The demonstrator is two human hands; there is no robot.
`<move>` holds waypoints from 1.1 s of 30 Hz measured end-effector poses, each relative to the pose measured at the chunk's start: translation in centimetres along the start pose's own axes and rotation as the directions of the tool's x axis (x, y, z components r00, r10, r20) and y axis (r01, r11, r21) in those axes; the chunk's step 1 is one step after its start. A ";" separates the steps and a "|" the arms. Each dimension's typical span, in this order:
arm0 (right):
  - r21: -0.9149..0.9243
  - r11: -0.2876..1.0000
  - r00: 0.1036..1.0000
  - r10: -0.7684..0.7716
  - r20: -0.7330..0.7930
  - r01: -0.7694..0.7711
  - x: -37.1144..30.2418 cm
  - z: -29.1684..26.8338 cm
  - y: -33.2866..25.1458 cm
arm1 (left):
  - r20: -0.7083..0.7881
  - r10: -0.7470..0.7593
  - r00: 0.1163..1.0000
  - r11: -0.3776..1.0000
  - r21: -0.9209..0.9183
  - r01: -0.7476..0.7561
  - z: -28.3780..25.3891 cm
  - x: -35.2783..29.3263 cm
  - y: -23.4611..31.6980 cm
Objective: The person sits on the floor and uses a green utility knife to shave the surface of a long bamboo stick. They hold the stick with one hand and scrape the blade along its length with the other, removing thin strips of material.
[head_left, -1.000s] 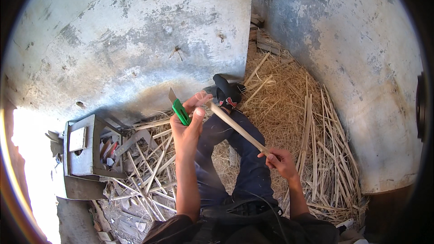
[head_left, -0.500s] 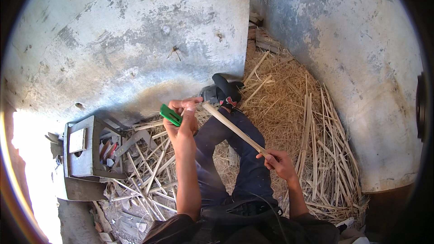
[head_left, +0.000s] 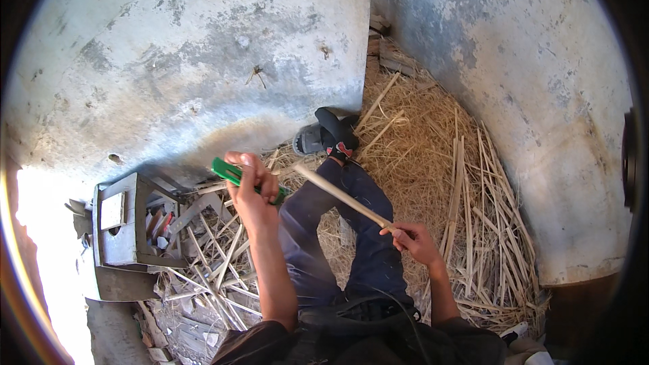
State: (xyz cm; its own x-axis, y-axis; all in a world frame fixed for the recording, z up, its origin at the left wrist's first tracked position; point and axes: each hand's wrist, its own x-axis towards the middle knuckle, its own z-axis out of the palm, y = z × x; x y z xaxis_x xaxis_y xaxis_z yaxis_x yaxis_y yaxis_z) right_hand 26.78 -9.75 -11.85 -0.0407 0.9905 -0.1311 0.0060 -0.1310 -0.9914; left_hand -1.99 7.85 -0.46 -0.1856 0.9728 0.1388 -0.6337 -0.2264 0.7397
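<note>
My left hand [head_left: 257, 203] is closed around a green-handled utility knife [head_left: 228, 171], the handle sticking out to the left between the fingers. Whether its blade is out cannot be seen. In my right hand [head_left: 417, 243] is the near end of a pale bamboo strip [head_left: 346, 199], pinched between thumb and fingers. The strip slants up and left across my dark trousers. Its far end lies a little to the right of my left hand, apart from it.
Long bamboo strips [head_left: 500, 230] lie on the right, beside a heap of straw-like shavings [head_left: 419, 135]. A small wooden box-like stand [head_left: 120, 247] holds odds and ends at the left, near more scattered strips [head_left: 226, 263]. Stained walls [head_left: 203, 47] rise ahead and to the right.
My left hand has moved left with the utility knife, away from the strip's far end. The knife's handle has turned in the fingers. My right hand has barely moved.
</note>
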 end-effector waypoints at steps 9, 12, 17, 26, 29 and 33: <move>0.061 0.998 0.985 -0.014 -0.172 0.024 -0.1 -1.6 0.8 | -0.002 0.051 0.999 0.928 0.370 -0.047 -3.3 1.6 -0.1; 0.068 0.998 0.986 -0.007 -0.167 0.019 0.2 -0.8 0.1 | 0.092 -0.045 0.995 0.798 0.603 -0.020 -3.0 0.9 -1.3; 0.090 0.996 0.996 0.019 -0.087 -0.011 0.8 1.1 -2.2 | 0.331 -0.029 0.943 0.766 0.613 -0.192 -2.1 -1.3 -4.3; 0.146 0.989 1.000 0.013 0.018 -0.016 2.0 2.6 -4.1 | 0.456 -0.234 0.859 0.809 0.581 -0.089 -0.7 -3.6 -3.4; 0.145 0.989 0.999 -0.022 -0.030 0.026 2.3 3.2 -5.0 | 0.505 -0.119 0.855 0.738 0.621 -0.264 -1.0 -3.6 -3.5; 0.134 0.990 0.996 -0.026 -0.081 0.037 2.6 3.4 -5.1 | 0.515 -0.077 0.854 0.740 0.604 -0.297 -1.1 -4.0 -3.2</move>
State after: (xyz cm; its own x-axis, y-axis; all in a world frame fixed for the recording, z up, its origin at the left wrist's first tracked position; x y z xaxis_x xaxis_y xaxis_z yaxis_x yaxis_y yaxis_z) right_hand 23.25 -6.60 -7.09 0.0404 0.9936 -0.1050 -0.1296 -0.0990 -0.9866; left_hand -0.03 4.66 -4.06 0.2771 0.8735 0.4002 0.0399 -0.4266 0.9036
